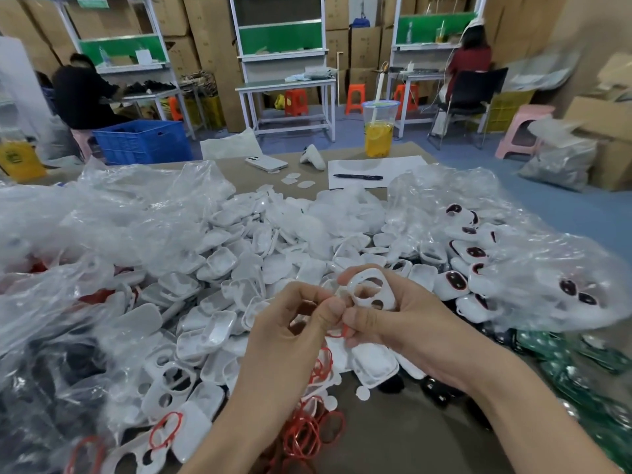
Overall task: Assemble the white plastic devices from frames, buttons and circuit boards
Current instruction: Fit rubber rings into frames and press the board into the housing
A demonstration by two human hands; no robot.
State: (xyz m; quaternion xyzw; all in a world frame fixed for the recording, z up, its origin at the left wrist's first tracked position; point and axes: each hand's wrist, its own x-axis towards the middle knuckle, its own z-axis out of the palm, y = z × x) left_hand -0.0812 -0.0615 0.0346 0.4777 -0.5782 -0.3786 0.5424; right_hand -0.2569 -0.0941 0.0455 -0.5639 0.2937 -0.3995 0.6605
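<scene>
Our right hand grips the white frame by its edge, above the middle of the counter. At its 9 o'clock our left hand curls its fingers, but whether it pinches something we cannot tell. Red rings lie at 6 o'clock, white shells at 10 o'clock.

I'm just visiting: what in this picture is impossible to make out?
Head view, one picture only:
- What the left hand pinches: covered by its own curled fingers.
- Lower edge of the white frame: behind the right hand.
- The red ring between the thumbs: mostly hidden by them.
- The green boards: blurred and cut off by the right edge.
- Contents of the plastic bags on the left: veiled by crumpled film.
</scene>
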